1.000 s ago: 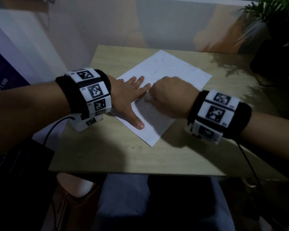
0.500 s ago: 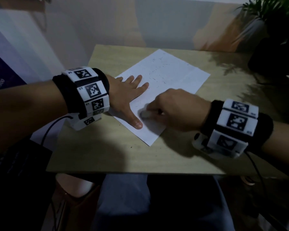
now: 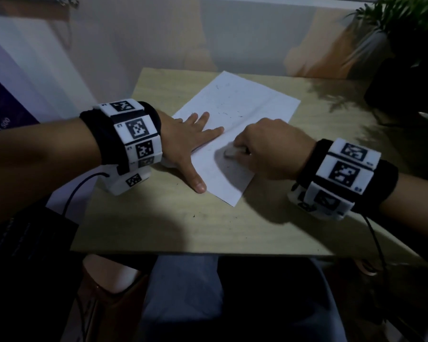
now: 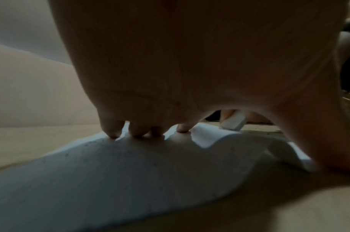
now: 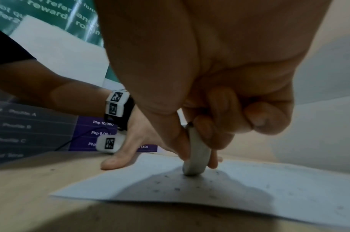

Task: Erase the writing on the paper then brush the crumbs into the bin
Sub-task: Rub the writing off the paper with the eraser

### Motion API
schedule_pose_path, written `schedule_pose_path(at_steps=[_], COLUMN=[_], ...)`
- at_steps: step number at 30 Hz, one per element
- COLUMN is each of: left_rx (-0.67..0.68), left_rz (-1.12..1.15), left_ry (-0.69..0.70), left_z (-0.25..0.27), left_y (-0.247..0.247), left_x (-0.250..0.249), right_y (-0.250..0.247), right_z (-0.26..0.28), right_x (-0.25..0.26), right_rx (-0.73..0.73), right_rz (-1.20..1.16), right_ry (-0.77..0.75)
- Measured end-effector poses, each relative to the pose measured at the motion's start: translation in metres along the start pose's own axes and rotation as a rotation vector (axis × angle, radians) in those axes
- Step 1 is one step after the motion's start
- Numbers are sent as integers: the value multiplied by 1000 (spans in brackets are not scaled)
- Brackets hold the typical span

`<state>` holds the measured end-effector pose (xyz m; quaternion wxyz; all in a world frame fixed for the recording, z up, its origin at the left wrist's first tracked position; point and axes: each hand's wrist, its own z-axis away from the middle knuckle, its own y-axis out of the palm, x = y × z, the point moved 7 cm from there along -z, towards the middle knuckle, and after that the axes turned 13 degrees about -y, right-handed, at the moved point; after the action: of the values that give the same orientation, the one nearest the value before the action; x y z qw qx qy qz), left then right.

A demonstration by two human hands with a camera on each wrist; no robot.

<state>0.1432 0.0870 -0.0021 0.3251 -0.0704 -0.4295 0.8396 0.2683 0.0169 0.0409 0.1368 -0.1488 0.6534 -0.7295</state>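
A white sheet of paper point(image 3: 245, 112) lies askew on the wooden table point(image 3: 158, 223), dotted with dark eraser crumbs point(image 3: 226, 114). My left hand point(image 3: 193, 141) lies flat with spread fingers on the sheet's left edge and presses it down. My right hand point(image 3: 235, 151) pinches a worn white eraser point(image 3: 230, 153) whose end touches the paper near the sheet's near half. The right wrist view shows the eraser point(image 5: 197, 155) upright between thumb and fingers on the paper point(image 5: 249, 188). In the left wrist view, my fingertips point(image 4: 112, 133) press the paper point(image 4: 130, 172), with the eraser point(image 4: 232, 122) beyond.
A potted plant point(image 3: 405, 25) in a dark pot stands at the table's far right corner. A dark bag point(image 3: 22, 243) sits left of the table's near edge. Loose crumbs point(image 3: 194, 215) speck the bare wood in front of the sheet. No bin is in view.
My right hand slid the eraser down the sheet toward me, then a little back up and right. The left hand stayed pressed on the paper's left edge.
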Motion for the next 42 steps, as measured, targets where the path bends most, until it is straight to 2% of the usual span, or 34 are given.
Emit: schedule_pose_path(at_steps=[2,5,8,11,15,18,23,26,30,32,35,36,39,42], left_rx=[-3,-5,-12,-19,-20,35,18,-4,-32,-40,-48,-50,-62,-52], left_rz=[-15,-22,7,17,5,41,58,90,83,91,133,142,81,56], left_ry=[-13,-18,1,10,11,50,79,91,69,91,101,89,67,38], left_z=[-1,0,0,-3,-1,1,-5,-8,-13,-14,-8,-8,-11,-15], left_y=[-2,-1,0,3,2,1,1,3,8,6,3,4,6,9], left_x=[-2,-2,-2,-2,-1,3,5,8,15,12,11,12,12,17], right_y=[2,1,-8,-12,-3,-10,-21,-12,-16,-24,-32,-30,-14,-15], right_z=[3,10,-1,-8,-1,0,-18,-19,-6,-14,-35,-38,-25,-8], right_x=[22,47,29,25,50,35,42,47,44,42,49,52,55,52], right_rx=[-19,30,43,-17,27,65,-44,68,349,323,109,79,172,329], right_rz=[60,-13,-35,-9,-7,25,-140,-39,103,71,3,-17,-10,36], right_ry=[-79,-184,-117,-56,-151,-156,-192,-247,-319,-309,-284,-279,-280,-311])
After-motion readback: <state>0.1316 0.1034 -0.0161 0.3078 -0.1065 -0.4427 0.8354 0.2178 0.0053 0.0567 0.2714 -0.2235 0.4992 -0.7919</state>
